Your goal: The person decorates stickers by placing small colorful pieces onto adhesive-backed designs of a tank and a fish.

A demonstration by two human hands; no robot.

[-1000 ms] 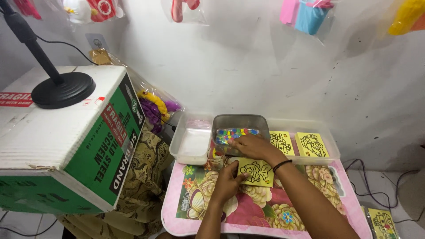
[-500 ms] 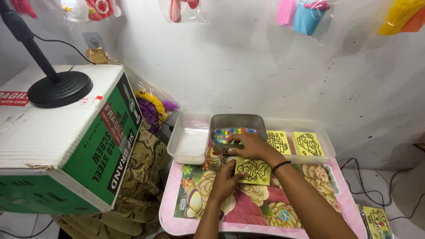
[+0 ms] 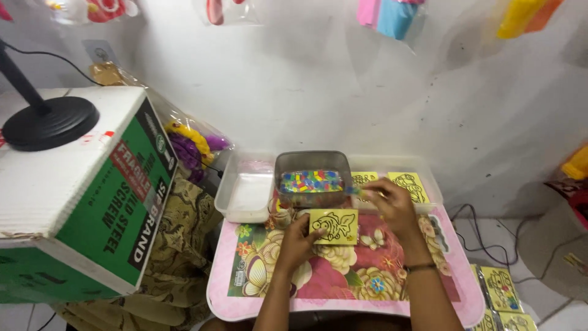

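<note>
White wall (image 3: 306, 92) fills the background, with bright plastic toys hung along its top edge. At the left a big green and white cardboard box (image 3: 92, 202) stands close to the work surface, a black round lamp base (image 3: 49, 122) on its top; patterned cloth (image 3: 184, 245) fills the gap between box and table. A small pink table (image 3: 343, 276) with a flowered top sits low in the middle, its near and right edges free, bare floor and cables to the right. Along its far edge lies a clear shallow tray (image 3: 245, 196), holding a grey tub (image 3: 312, 178) of mixed coloured bits and yellow picture cards (image 3: 409, 184) beside it. More yellow cards (image 3: 502, 288) lie on the floor at the lower right. The left hand (image 3: 297, 242) pinches the left edge of a yellow card with a black fish outline (image 3: 334, 225), flat on the table just in front of the tub. The right hand (image 3: 392, 205) hovers over the tray's front rim, fingertips pressed together on something small and blurred that I cannot identify.
</note>
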